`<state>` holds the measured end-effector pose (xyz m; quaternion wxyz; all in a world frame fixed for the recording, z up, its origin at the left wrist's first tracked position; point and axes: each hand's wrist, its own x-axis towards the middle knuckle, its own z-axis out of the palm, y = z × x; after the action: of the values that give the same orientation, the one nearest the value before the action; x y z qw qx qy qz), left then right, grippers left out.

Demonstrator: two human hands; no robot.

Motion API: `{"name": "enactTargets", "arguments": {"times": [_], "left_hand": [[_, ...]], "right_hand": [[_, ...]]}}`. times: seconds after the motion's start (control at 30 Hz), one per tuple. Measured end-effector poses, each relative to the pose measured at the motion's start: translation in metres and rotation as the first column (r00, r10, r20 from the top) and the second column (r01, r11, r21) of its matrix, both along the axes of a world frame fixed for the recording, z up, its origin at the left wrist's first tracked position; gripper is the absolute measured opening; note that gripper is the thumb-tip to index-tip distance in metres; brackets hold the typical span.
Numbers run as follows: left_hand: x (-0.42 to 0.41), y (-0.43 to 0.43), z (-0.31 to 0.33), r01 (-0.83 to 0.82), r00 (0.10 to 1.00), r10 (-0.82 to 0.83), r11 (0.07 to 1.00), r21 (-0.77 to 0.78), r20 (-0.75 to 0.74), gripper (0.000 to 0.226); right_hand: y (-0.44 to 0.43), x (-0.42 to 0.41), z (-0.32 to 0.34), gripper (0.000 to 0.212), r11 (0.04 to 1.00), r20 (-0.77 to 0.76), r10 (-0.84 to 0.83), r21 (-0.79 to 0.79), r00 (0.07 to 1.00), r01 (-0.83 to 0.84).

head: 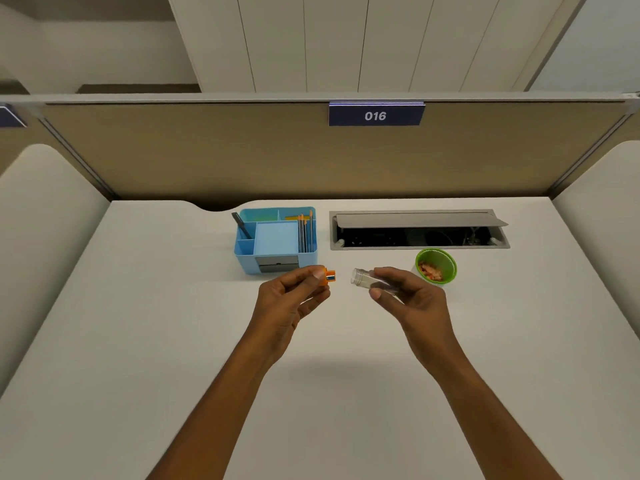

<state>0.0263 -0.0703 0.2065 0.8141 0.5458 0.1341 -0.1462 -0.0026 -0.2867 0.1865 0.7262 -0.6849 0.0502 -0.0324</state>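
Above the middle of the white desk (173, 341), my left hand (291, 299) pinches a small orange pencil-sharpener head (329, 276) with a metal blade, pointing it to the right. My right hand (412, 296) holds a clear plastic container (367, 279) on its side, with the open mouth facing left toward the orange piece. A small gap separates the two parts. Just right of my right hand stands a green cup (437, 265) with orange-pink shavings inside.
A blue desk organiser (275, 239) with several pencils and a dark pen stands behind my left hand. An open cable hatch (419, 230) is set into the desk at the back right. A tan partition (242, 150) with a "016" sign closes the far edge.
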Motion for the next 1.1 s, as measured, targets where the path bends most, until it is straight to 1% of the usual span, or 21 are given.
{"name": "enactTargets", "arguments": {"times": [0.17, 0.3, 0.43, 0.67, 0.77, 0.83, 1.0, 1.1], "left_hand": [[-0.006, 0.011, 0.004, -0.007, 1.000, 0.006, 1.000, 0.018, 0.021, 0.023], [-0.011, 0.021, 0.005, -0.024, 0.999, 0.023, 1.000, 0.009, 0.030, 0.027], [-0.015, 0.026, 0.006, -0.019, 0.999, 0.018, 0.999, 0.030, 0.026, 0.024], [-0.018, 0.031, 0.007, -0.012, 0.999, 0.010, 0.999, 0.047, 0.046, 0.024], [-0.021, 0.030, 0.007, 0.003, 0.999, -0.006, 0.999, 0.053, 0.049, 0.026], [-0.022, 0.029, 0.008, 0.010, 0.999, -0.013, 0.998, 0.056, 0.046, 0.027], [-0.025, 0.027, 0.008, 0.002, 1.000, -0.004, 0.997, 0.073, 0.026, 0.022], [-0.025, 0.026, 0.009, 0.016, 1.000, -0.017, 0.997, 0.073, 0.018, 0.025]], "right_hand": [[0.030, 0.000, 0.016, 0.033, 0.993, 0.029, 0.038, -0.116, 0.999, -0.034], [0.038, 0.001, 0.023, 0.034, 0.982, 0.042, 0.068, -0.182, 0.997, -0.060], [0.042, 0.002, 0.027, 0.035, 0.970, 0.051, 0.096, -0.229, 0.994, -0.082], [0.046, -0.001, 0.031, 0.037, 0.960, 0.059, 0.147, -0.250, 0.987, -0.128], [0.049, -0.003, 0.029, 0.034, 0.958, 0.058, 0.161, -0.249, 0.985, -0.142], [0.050, -0.004, 0.027, 0.033, 0.955, 0.062, 0.165, -0.260, 0.984, -0.144], [0.050, -0.006, 0.026, 0.033, 0.953, 0.089, 0.183, -0.261, 0.979, -0.155], [0.049, -0.007, 0.025, 0.033, 0.948, 0.096, 0.198, -0.273, 0.975, -0.166]]}}
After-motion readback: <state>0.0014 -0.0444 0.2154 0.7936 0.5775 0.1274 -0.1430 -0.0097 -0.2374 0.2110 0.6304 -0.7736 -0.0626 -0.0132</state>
